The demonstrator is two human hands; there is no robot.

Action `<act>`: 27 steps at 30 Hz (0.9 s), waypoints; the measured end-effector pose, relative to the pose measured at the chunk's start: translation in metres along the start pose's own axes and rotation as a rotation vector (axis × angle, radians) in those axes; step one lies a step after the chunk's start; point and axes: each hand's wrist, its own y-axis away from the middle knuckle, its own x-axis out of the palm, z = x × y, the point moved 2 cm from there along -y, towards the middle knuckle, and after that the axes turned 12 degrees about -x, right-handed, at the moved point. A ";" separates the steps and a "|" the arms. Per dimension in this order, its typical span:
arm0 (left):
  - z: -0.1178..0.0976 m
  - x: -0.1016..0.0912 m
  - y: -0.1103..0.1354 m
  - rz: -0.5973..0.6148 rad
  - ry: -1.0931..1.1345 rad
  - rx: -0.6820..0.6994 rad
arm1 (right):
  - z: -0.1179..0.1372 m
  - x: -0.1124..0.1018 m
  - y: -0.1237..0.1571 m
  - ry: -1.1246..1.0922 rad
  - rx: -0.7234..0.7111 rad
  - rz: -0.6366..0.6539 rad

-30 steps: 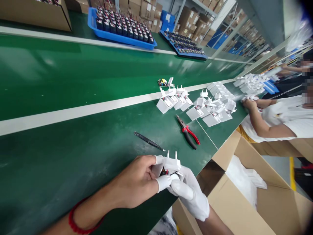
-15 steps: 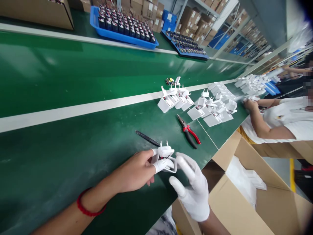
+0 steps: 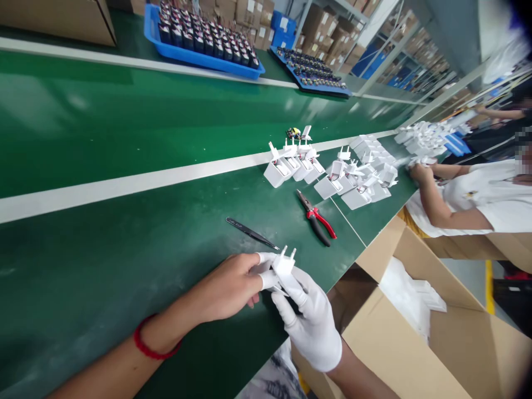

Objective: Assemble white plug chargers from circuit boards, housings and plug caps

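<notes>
My left hand (image 3: 235,285), with white finger cots on its thumb and a fingertip, grips a small white plug adapter housing (image 3: 266,266). A two-pin plug piece (image 3: 285,265) stands tilted at its top, pins upward. In a white glove, my right hand (image 3: 313,321) has its fingers closed round the plug piece from the right. The inside of the housing is mostly hidden by my fingers. Just beyond my hands lie black tweezers (image 3: 251,233). Red and black pliers (image 3: 316,218) rest further right on the green bench (image 3: 166,266).
Several open white adapter housings (image 3: 276,173) stand ahead, with more (image 3: 357,188) to their right. Blue trays of components (image 3: 208,62) line the back. A cardboard box (image 3: 386,338) with white bags is at right, near a co-worker (image 3: 453,199).
My right hand has moved left and closed on the plug piece, which has tilted and shifted slightly right. My left hand keeps its hold on the housing. The view has shifted slightly.
</notes>
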 end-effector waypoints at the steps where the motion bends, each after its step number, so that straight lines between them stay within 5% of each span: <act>1: 0.000 0.000 -0.001 0.013 0.025 0.002 | -0.001 -0.002 0.001 -0.127 0.046 -0.008; 5: -0.002 0.001 -0.005 0.020 0.075 0.005 | -0.006 -0.013 0.011 -0.515 0.316 -0.239; 9: -0.007 0.007 0.001 0.002 0.008 0.002 | -0.003 -0.010 0.009 -0.316 0.159 -0.237; 11: -0.011 0.012 0.008 0.043 0.035 0.033 | -0.003 -0.006 0.002 -0.332 0.209 -0.265; 16: -0.013 0.014 0.015 -0.027 0.201 0.159 | -0.012 -0.006 -0.019 -1.157 0.714 -0.483; 20: -0.004 0.012 0.005 -0.059 0.151 0.128 | -0.015 -0.012 -0.025 -1.473 0.774 -0.487; 27: -0.005 0.010 0.000 -0.127 0.074 0.084 | -0.018 -0.011 -0.021 -1.486 0.789 -0.467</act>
